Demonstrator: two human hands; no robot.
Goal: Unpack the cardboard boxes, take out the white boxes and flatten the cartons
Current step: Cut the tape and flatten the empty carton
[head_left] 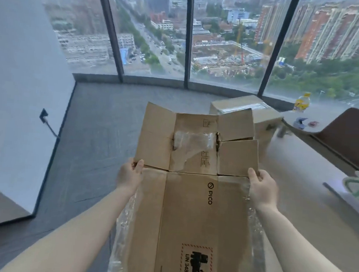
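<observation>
Carton (189, 211): I'm gripping its flattened sides with both hands, left (129, 174) and right (262, 189); pressing evenly should be keeping the creases flat.

A single wide-angle view from the person's head looks forward and down. Near, both forearms reach out to a flattened brown cardboard carton (192, 179); far, the tall dark-framed glass windows (188, 40) curve across, over a city.

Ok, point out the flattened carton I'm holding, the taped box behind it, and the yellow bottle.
flattened carton (189, 218), head view, on its middle panel beside the printed logo.
taped box (263, 119), head view, on its top face near the right edge.
yellow bottle (302, 102), head view, on its body.
</observation>
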